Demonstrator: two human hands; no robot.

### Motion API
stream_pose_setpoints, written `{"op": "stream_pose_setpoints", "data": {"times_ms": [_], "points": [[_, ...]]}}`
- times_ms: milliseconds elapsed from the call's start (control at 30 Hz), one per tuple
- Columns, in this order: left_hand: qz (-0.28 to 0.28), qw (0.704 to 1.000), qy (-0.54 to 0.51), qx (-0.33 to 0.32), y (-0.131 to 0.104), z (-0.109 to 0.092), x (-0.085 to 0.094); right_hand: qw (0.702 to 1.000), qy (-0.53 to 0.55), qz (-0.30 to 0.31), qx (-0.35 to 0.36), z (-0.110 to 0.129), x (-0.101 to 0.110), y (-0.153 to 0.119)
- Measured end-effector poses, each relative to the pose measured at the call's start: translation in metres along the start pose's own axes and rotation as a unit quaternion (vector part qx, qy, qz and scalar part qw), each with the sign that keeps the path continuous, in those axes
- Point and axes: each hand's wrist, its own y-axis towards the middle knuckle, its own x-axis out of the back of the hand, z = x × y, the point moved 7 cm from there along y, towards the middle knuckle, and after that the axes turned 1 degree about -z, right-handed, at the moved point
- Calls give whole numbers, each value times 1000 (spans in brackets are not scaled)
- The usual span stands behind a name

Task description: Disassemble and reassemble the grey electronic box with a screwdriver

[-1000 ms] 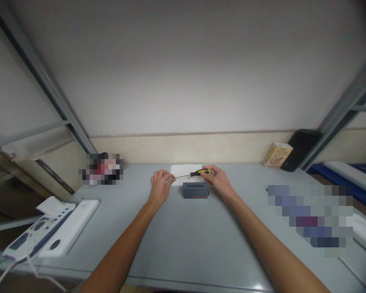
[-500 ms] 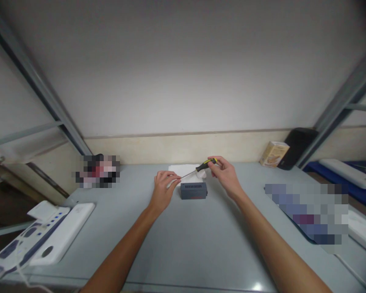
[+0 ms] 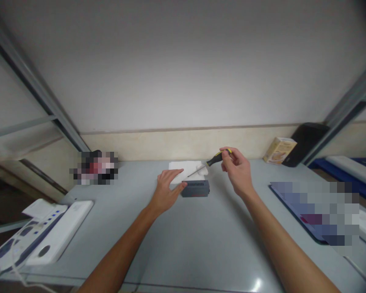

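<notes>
My right hand (image 3: pixel 236 169) is closed round the handle of a black and yellow screwdriver (image 3: pixel 215 158), whose thin shaft slants down to the left. Its tip is just above the back left edge of a dark grey box with a row of slots (image 3: pixel 196 189). At the left end of that box is my left hand (image 3: pixel 169 189), thumb and fingers apart, the thumb by the box's top left corner. Behind the box lies a white sheet (image 3: pixel 178 166) with a small white crumpled item on its right part.
On the left of the table (image 3: pixel 171 252) lie a white power strip (image 3: pixel 16 246) with cables and a white power bank (image 3: pixel 61 234). A yellow box (image 3: pixel 279 150) and a black case (image 3: pixel 306 140) stand back right. Blurred items are at both sides.
The screwdriver and my right hand have moved up and right. My left hand's fingers have spread and come off the shaft, with the thumb now at the grey box.
</notes>
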Motion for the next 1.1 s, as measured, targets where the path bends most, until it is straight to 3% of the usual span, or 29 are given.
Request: {"op": "stream_pose_setpoints", "data": {"times_ms": [267, 567, 1100], "points": [[48, 998, -35, -11, -2, -3, -5, 999, -36, 27, -13, -3, -6, -1], [30, 999, -25, 2, 0, 0, 2, 997, -46, 56, -18, -4, -19, -8], [30, 999, -34, -20, -1, -2, 4, 996, -60, 70, 9, 6, -22, -10]]}}
